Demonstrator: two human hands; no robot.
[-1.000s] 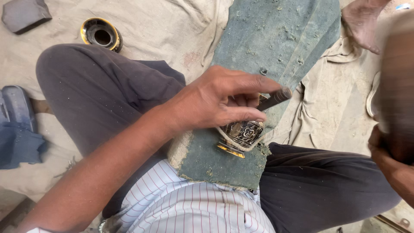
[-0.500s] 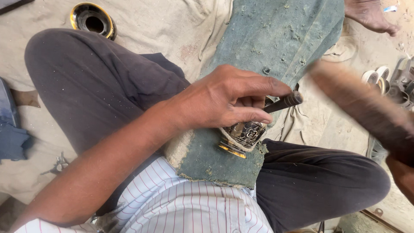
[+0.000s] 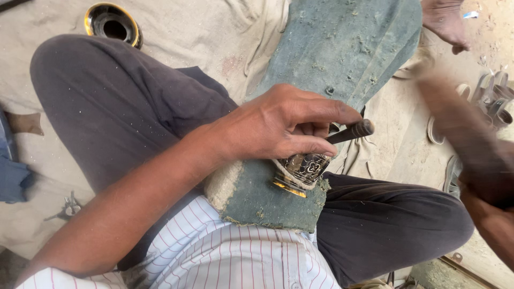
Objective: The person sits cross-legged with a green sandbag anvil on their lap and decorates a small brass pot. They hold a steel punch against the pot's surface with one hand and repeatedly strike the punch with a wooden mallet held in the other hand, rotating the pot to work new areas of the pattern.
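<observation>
My left hand (image 3: 278, 126) grips a dark metal punch (image 3: 350, 132), with its tip hidden under my fingers. Below those fingers sits a small engraved metal cup (image 3: 302, 170) with a gold rim. The cup lies on its side against a worn green board (image 3: 342, 48) that rests across my lap. At the right edge, my right hand (image 3: 482, 179) is a motion blur. It is closed on a brown wooden striker (image 3: 447, 104), which is level with the punch's outer end and a little to its right.
A black bowl with a gold rim (image 3: 112, 24) lies on the pale cloth at top left. Another person's bare foot (image 3: 444, 24) is at top right. Several small metal pieces (image 3: 495, 99) lie at the right, and a blue cloth (image 3: 10, 176) at the left.
The wooden striker in my right hand has swung at the right and is blurred now. My left hand keeps the punch on the cup.
</observation>
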